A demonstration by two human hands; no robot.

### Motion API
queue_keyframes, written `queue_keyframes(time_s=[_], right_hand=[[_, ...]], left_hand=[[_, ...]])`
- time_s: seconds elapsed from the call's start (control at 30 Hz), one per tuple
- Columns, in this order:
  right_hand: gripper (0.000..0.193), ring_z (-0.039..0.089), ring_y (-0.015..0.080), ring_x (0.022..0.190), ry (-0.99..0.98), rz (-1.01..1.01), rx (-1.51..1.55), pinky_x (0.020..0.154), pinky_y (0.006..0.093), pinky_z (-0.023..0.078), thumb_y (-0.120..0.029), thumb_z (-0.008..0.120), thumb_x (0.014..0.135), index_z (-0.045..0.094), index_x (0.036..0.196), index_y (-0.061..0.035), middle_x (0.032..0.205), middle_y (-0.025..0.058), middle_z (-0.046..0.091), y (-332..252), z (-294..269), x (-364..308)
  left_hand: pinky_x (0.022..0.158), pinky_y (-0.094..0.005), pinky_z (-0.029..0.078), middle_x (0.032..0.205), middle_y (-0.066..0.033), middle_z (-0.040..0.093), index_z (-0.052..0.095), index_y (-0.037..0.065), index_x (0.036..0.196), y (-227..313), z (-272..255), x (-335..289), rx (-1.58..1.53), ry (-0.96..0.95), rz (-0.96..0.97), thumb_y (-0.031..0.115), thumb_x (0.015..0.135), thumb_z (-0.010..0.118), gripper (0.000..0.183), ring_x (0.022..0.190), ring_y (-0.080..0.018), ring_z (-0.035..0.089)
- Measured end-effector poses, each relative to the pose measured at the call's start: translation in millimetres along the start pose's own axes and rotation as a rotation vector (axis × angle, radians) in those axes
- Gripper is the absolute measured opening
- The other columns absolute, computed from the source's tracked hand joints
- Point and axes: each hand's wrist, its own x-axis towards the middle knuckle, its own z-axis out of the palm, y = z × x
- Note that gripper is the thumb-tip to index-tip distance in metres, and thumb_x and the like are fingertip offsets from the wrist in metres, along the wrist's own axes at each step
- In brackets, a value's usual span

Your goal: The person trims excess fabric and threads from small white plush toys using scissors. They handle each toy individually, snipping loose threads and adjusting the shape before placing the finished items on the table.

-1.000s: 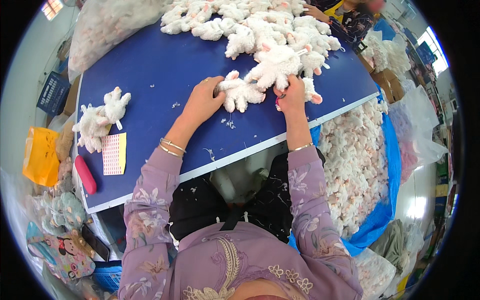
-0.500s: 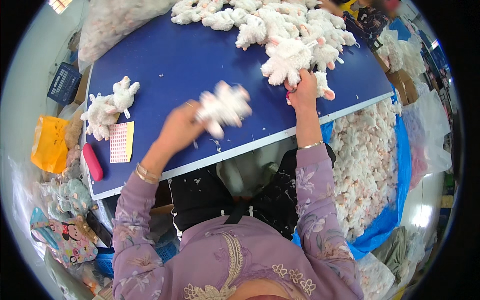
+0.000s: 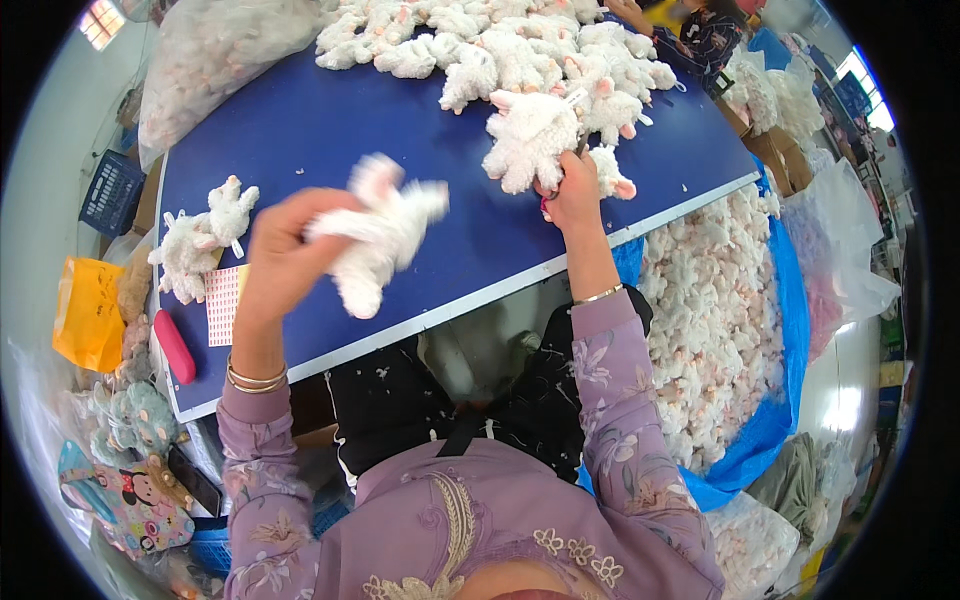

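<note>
My left hand (image 3: pixel 290 250) grips a white fluffy plush toy (image 3: pixel 385 235) by one end, above the left half of the blue table (image 3: pixel 330 130). Motion blurs the toy's pink-tipped ends. Near the table's front edge, my right hand (image 3: pixel 576 195) is closed around small scissors (image 3: pixel 547 205); a pink handle and a dark blade show, the rest is hidden by the fingers. Touching or just beyond that hand is another white plush toy (image 3: pixel 528 142) with a white tag. Behind it spreads a heap of similar plush toys (image 3: pixel 510 50).
At the table's left lie two plush toys (image 3: pixel 195 245), a sticker sheet (image 3: pixel 222 305) and a pink case (image 3: pixel 174 347). A blue sack (image 3: pixel 795 330) full of white plush stands at the right. Another person's arm (image 3: pixel 630 14) reaches in at the far right.
My left hand has swung left with the plush toy, which has turned. The right hand keeps its place by the heap with the scissors. The whole view has shifted slightly.
</note>
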Motion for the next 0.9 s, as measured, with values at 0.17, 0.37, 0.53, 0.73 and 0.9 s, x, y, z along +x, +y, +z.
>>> queue_keyframes(time_s=[0.17, 0.37, 0.53, 0.73, 0.9], right_hand=[[0.02, 0.045, 0.0115, 0.047, -0.006, 0.044, -0.05, 0.039, 0.0262, 0.033, -0.006, 0.045, 0.083, 0.056, 0.098, 0.0008, 0.068, 0.0047, 0.054, 4.3, 12.0, -7.5], [0.014, 0.041, 0.0102, 0.049, -0.106, 0.145, -0.107, 0.041, 0.0247, 0.029, -0.006, 0.046, 0.081, 0.055, 0.092, -0.0019, 0.07, 0.0033, 0.052, -4.1, 10.5, -10.2], [0.012, 0.038, 0.0078, 0.047, -0.157, 0.176, -0.118, 0.041, 0.0234, 0.028, -0.008, 0.048, 0.081, 0.054, 0.089, -0.002, 0.066, 0.0019, 0.049, -9.8, 18.4, -12.5], [0.009, 0.034, 0.0041, 0.044, -0.181, 0.135, -0.184, 0.039, 0.0217, 0.024, -0.01, 0.057, 0.084, 0.054, 0.078, -0.0043, 0.06, -0.0016, 0.047, -5.3, 35.6, -16.3], [0.009, 0.033, 0.0027, 0.044, -0.176, 0.109, -0.243, 0.039, 0.0209, 0.024, -0.011, 0.057, 0.085, 0.053, 0.079, -0.0054, 0.059, -0.0038, 0.045, -1.6, 43.3, -18.3]], left_hand=[[0.074, -0.029, 0.051, 0.093, -0.0057, 0.067, 0.064, 0.001, 0.104, -62.6, 20.7, 20.9, 0.361, -0.316, -0.087, 0.01, 0.078, 0.068, 0.028, 0.081, -0.0193, 0.065], [0.072, -0.0281, 0.048, 0.091, -0.0063, 0.061, 0.065, 0.002, 0.102, -63.7, 43.0, 38.7, 0.466, -0.019, 0.091, 0.012, 0.078, 0.071, 0.027, 0.081, -0.0154, 0.06], [0.066, -0.029, 0.048, 0.076, -0.0066, 0.06, 0.065, 0.0, 0.097, -68.8, 58.2, 49.9, 0.256, 0.179, -0.058, 0.016, 0.084, 0.067, 0.021, 0.077, -0.0172, 0.062], [0.069, -0.0337, 0.048, 0.079, -0.0091, 0.064, 0.065, 0.003, 0.086, -66.3, 72.2, 68.3, 0.674, 0.183, 0.276, 0.01, 0.08, 0.067, 0.009, 0.074, -0.0244, 0.058], [0.065, -0.027, 0.047, 0.077, -0.0066, 0.063, 0.064, 0.001, 0.09, -66.8, 75.2, 72.6, 0.281, 0.316, 0.102, 0.008, 0.084, 0.064, 0.009, 0.069, -0.0143, 0.056]])
